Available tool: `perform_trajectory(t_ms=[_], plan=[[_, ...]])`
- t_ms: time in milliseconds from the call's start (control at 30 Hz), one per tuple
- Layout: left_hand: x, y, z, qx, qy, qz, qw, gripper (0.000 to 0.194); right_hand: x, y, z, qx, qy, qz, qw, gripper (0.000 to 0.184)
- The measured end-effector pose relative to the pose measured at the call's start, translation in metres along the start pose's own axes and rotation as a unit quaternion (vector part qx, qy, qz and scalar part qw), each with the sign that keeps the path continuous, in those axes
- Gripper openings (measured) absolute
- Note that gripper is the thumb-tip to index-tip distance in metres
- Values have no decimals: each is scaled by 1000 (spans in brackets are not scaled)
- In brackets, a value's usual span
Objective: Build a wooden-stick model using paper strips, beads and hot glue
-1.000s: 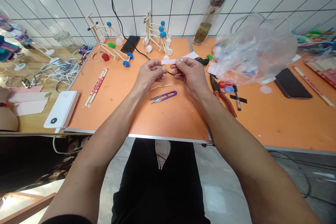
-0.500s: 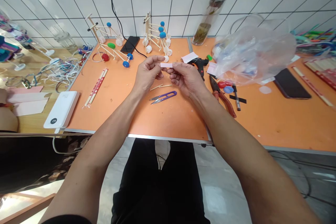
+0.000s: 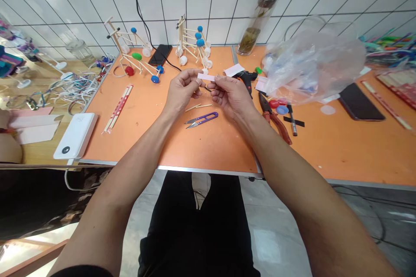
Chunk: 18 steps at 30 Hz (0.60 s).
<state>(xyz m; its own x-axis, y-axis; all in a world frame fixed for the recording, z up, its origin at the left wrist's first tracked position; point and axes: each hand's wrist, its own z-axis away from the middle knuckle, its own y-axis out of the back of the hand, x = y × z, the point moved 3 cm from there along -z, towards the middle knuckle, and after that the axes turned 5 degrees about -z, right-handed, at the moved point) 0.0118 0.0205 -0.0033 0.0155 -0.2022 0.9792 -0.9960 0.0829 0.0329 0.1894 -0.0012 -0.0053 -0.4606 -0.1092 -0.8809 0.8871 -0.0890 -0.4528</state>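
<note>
Both my hands are raised a little above the orange table point(image 3: 146, 108) and pinch one small white paper strip point(image 3: 206, 77) between them. My left hand point(image 3: 182, 91) grips its left end with curled fingers. My right hand point(image 3: 229, 95) grips the right end between thumb and forefinger. A thin dark piece shows just under the strip, between the fingers. Below the hands lie purple thread snips point(image 3: 202, 119) and two thin wooden sticks point(image 3: 198, 106).
Two stick-and-ball models point(image 3: 138, 58) point(image 3: 193, 47) stand at the back. Red-handled pliers point(image 3: 276, 121), a black glue gun point(image 3: 247, 78), a clear plastic bag point(image 3: 315, 67) and a dark phone point(image 3: 360, 103) lie right. A white power bank point(image 3: 76, 135) and wrapped chopsticks point(image 3: 118, 108) lie left.
The hands have drawn closer together and the visible part of the white strip has become shorter. They sit slightly lower and nearer than a second ago.
</note>
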Motion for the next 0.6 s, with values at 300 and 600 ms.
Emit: perform_trajectory(t_ms=[300, 600], plan=[[-2, 3, -3, -3, -27, 3, 1000, 21, -1, -3, 5, -12, -1, 29, 1000, 29], [4, 3, 0, 25, 1, 27, 999, 18, 5, -2, 3, -55, -7, 49, 997, 33]])
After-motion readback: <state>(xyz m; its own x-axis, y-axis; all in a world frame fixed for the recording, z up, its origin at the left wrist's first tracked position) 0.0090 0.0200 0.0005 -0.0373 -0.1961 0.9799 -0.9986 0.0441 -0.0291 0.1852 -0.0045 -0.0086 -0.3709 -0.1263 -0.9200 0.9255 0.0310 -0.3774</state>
